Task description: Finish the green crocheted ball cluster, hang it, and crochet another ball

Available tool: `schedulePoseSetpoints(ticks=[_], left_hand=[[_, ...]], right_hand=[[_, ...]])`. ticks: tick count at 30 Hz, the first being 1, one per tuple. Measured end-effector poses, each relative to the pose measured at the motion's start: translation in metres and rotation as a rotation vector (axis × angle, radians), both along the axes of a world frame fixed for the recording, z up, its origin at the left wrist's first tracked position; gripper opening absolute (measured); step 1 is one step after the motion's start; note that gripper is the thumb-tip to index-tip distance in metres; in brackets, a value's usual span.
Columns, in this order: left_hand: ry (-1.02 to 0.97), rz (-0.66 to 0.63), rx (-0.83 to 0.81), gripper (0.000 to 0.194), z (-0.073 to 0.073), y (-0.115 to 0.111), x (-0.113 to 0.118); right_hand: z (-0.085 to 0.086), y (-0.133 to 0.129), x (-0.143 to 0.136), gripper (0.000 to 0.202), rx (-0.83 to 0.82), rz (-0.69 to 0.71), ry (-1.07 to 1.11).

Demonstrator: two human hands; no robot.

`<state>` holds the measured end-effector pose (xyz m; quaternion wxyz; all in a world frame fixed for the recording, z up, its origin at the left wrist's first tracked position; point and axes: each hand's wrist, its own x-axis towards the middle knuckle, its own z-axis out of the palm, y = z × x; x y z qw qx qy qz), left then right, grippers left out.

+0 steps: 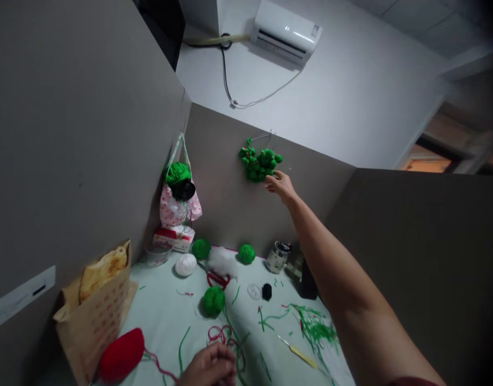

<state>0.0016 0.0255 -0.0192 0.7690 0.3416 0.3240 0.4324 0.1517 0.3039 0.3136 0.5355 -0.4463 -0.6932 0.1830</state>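
Fingers of the right hand (280, 186) were apart and slightly bent at the lower right edge of the green cluster (261, 165), which hung on the gray partition (222, 198) above and behind the red-handled scissors (219, 280); contact could not be told. The left hand (211, 366) was in front of the scissors, beside pink yarn loops (217, 335), its fingers curled; whether they were closed on anything could not be told.

Just in front of the scissors lay a green yarn ball (213, 301). White stuffing (222, 261) lay right behind them, and to their right were a white ring (254, 291) and a small black ball (266, 291). A white ball (185, 265) lay to their left. Farther right and nearer the person, green scraps (316, 326) and a yellow-handled tool (300, 355) lay on the pale-covered worktop (161, 305). Well left of the scissors and nearer the person, a paper bag (99, 321) stood behind a red yarn bundle (122, 355).
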Motion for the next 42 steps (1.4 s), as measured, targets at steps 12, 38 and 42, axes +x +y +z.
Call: schedulePoseSetpoints(ticks=[12,38,42], left_hand=[[0.023,0.3,0.056,0.026,0.013,-0.006,-0.013],[0.243,0.232,0.25,0.036,0.011,-0.009,0.0],[0.204,0.239,0.236,0.031,0.01,-0.009,-0.003]], right_hand=[[-0.212,-0.184,0.096,0.023,-0.347,0.16,-0.403],[-0.278,-0.251,0.04,0.014,-0.325,0.398,-0.395],[-0.289,-0.25,0.019,0.01,-0.38,0.403,-0.124]])
